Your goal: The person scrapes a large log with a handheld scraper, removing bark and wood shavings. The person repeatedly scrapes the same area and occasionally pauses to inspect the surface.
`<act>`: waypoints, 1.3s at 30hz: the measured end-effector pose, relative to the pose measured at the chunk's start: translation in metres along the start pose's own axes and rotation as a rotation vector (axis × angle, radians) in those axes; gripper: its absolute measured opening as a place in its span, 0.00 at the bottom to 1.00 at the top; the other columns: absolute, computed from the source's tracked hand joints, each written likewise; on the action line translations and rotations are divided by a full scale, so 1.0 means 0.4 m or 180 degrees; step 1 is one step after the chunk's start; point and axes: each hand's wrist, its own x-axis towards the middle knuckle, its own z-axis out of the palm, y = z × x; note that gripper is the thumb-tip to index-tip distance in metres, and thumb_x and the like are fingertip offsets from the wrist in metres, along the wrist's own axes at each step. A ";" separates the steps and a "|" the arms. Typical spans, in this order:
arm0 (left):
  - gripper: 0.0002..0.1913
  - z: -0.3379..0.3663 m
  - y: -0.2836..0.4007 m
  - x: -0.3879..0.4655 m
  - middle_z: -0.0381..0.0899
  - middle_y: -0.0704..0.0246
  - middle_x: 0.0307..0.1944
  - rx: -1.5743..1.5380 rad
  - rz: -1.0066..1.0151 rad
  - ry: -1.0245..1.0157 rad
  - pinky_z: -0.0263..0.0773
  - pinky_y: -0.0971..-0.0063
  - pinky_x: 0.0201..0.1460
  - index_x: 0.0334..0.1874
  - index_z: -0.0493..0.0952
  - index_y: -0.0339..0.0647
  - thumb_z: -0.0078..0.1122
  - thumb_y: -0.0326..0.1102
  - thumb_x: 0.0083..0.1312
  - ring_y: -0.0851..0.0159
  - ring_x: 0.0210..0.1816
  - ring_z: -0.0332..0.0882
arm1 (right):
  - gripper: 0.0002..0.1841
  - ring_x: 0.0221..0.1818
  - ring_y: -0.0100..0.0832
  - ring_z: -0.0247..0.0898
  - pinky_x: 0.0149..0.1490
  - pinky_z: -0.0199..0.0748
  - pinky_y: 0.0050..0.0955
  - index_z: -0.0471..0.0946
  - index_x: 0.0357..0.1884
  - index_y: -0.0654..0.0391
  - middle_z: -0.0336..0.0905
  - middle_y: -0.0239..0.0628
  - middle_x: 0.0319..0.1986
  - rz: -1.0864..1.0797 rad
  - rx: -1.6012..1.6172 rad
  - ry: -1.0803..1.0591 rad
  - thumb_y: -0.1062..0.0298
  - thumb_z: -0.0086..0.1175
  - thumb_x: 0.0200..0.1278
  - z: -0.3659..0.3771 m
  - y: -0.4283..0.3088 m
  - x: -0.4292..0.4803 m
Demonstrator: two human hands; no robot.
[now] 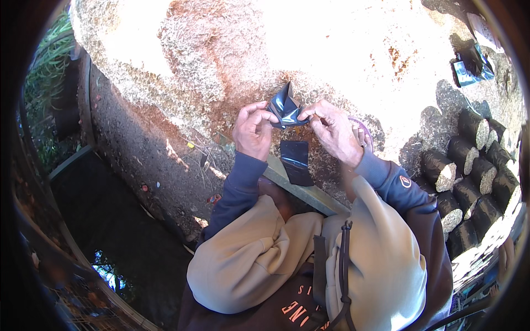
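Note:
Both my hands hold a small black plastic bag [285,107] above the pale shredded material on the ground. My left hand [254,131] pinches its left edge between thumb and fingers. The lower right corner is gripped by the fingers of my right hand [331,130]. The bag is partly opened and creased, with a peak standing up at the top. Below it, nearer my body, lies a flat black plastic bag [296,163], its near end reaching over a wooden board [327,200].
Several filled black bags [438,170] with pale material at their ends lie stacked at the right. More black plastic [474,66] lies at the upper right. My foot, in what seems a purple-rimmed sandal [367,128], is beside my right hand. A dark, reflective surface [120,223] lies lower left.

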 end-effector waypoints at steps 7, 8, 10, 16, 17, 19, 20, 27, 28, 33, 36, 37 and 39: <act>0.11 0.004 0.043 0.011 0.87 0.60 0.47 0.0519 0.0206 0.0070 0.82 0.70 0.48 0.42 0.89 0.40 0.62 0.19 0.63 0.60 0.48 0.88 | 0.14 0.36 0.21 0.71 0.40 0.73 0.23 0.76 0.53 0.59 0.74 0.36 0.35 0.0709 0.0642 0.0028 0.84 0.47 0.69 0.020 -0.027 -0.010; 0.10 0.006 0.046 0.009 0.87 0.60 0.47 0.0465 0.0083 0.0052 0.83 0.71 0.46 0.43 0.88 0.40 0.64 0.21 0.63 0.60 0.47 0.88 | 0.14 0.36 0.22 0.71 0.40 0.73 0.23 0.75 0.53 0.59 0.73 0.36 0.35 0.0953 0.0763 -0.0053 0.84 0.48 0.69 0.020 -0.030 -0.011; 0.10 0.015 0.051 0.002 0.87 0.61 0.46 0.0296 -0.0129 0.0031 0.84 0.72 0.42 0.45 0.87 0.39 0.68 0.24 0.62 0.61 0.46 0.89 | 0.13 0.36 0.26 0.72 0.40 0.74 0.25 0.75 0.52 0.58 0.72 0.38 0.36 0.0675 0.0462 -0.0149 0.83 0.52 0.68 0.018 -0.036 -0.013; 0.15 0.027 0.063 -0.001 0.84 0.62 0.47 0.0643 0.0239 -0.0048 0.85 0.73 0.35 0.48 0.86 0.36 0.73 0.26 0.59 0.64 0.40 0.88 | 0.15 0.48 0.42 0.72 0.51 0.73 0.42 0.79 0.46 0.53 0.73 0.38 0.41 -0.0663 -0.1309 0.0252 0.78 0.66 0.58 0.013 -0.052 -0.011; 0.15 0.030 0.067 -0.002 0.84 0.62 0.48 0.0582 0.0200 -0.0051 0.85 0.73 0.36 0.49 0.86 0.36 0.73 0.26 0.59 0.64 0.39 0.87 | 0.15 0.51 0.44 0.72 0.54 0.72 0.45 0.80 0.44 0.52 0.73 0.38 0.42 -0.0874 -0.1690 0.0232 0.78 0.68 0.55 0.010 -0.053 -0.012; 0.15 0.038 0.075 -0.004 0.83 0.62 0.50 0.0461 0.0130 -0.0053 0.84 0.73 0.36 0.50 0.86 0.36 0.73 0.26 0.59 0.64 0.38 0.87 | 0.15 0.56 0.43 0.69 0.61 0.70 0.50 0.82 0.43 0.51 0.75 0.34 0.45 -0.1241 -0.1801 0.0170 0.75 0.69 0.51 0.003 -0.054 -0.016; 0.15 0.040 0.077 -0.005 0.83 0.62 0.50 0.0469 0.0143 -0.0084 0.84 0.73 0.36 0.50 0.86 0.36 0.72 0.25 0.59 0.64 0.38 0.87 | 0.16 0.56 0.43 0.69 0.62 0.70 0.50 0.82 0.44 0.50 0.75 0.33 0.45 -0.1473 -0.1877 0.0061 0.74 0.68 0.52 -0.001 -0.052 -0.018; 0.15 0.045 0.071 -0.012 0.84 0.62 0.49 0.0413 0.0219 -0.0214 0.81 0.75 0.37 0.50 0.86 0.34 0.68 0.22 0.60 0.63 0.38 0.86 | 0.16 0.61 0.46 0.72 0.66 0.70 0.50 0.83 0.50 0.53 0.83 0.35 0.47 -0.0646 -0.1604 -0.0241 0.72 0.66 0.59 0.014 -0.020 -0.006; 0.15 0.045 0.069 -0.014 0.84 0.62 0.49 0.0451 0.0245 -0.0236 0.80 0.74 0.38 0.50 0.86 0.34 0.67 0.22 0.60 0.62 0.39 0.86 | 0.16 0.57 0.46 0.75 0.64 0.72 0.47 0.83 0.52 0.56 0.84 0.40 0.45 -0.0708 -0.1334 -0.0103 0.71 0.64 0.62 0.017 -0.013 0.000; 0.15 0.042 0.062 -0.022 0.83 0.61 0.52 0.0383 -0.0103 -0.0404 0.81 0.77 0.41 0.52 0.85 0.32 0.63 0.20 0.62 0.64 0.43 0.86 | 0.16 0.49 0.45 0.76 0.57 0.76 0.39 0.80 0.50 0.62 0.82 0.45 0.40 -0.0266 -0.1547 -0.0659 0.70 0.66 0.61 0.001 0.003 0.004; 0.18 0.047 0.053 -0.024 0.83 0.61 0.54 0.0674 0.0113 -0.0274 0.81 0.78 0.40 0.54 0.85 0.32 0.60 0.18 0.61 0.65 0.43 0.86 | 0.22 0.49 0.44 0.74 0.56 0.76 0.37 0.77 0.54 0.65 0.80 0.44 0.39 -0.0359 -0.2490 -0.0956 0.67 0.67 0.60 0.004 -0.011 0.008; 0.19 0.049 0.048 -0.023 0.83 0.61 0.54 0.0786 0.0247 -0.0203 0.81 0.78 0.40 0.54 0.85 0.32 0.59 0.17 0.61 0.65 0.43 0.86 | 0.24 0.49 0.44 0.74 0.56 0.75 0.37 0.75 0.55 0.65 0.79 0.44 0.39 -0.0413 -0.2779 -0.1050 0.66 0.68 0.59 0.009 -0.018 0.011; 0.20 0.049 0.038 -0.018 0.83 0.61 0.54 0.0870 0.0443 -0.0158 0.81 0.77 0.39 0.55 0.85 0.33 0.58 0.16 0.59 0.64 0.43 0.86 | 0.28 0.52 0.44 0.73 0.59 0.74 0.39 0.72 0.58 0.65 0.80 0.44 0.41 -0.0223 -0.2896 -0.1225 0.65 0.69 0.59 0.020 -0.034 0.015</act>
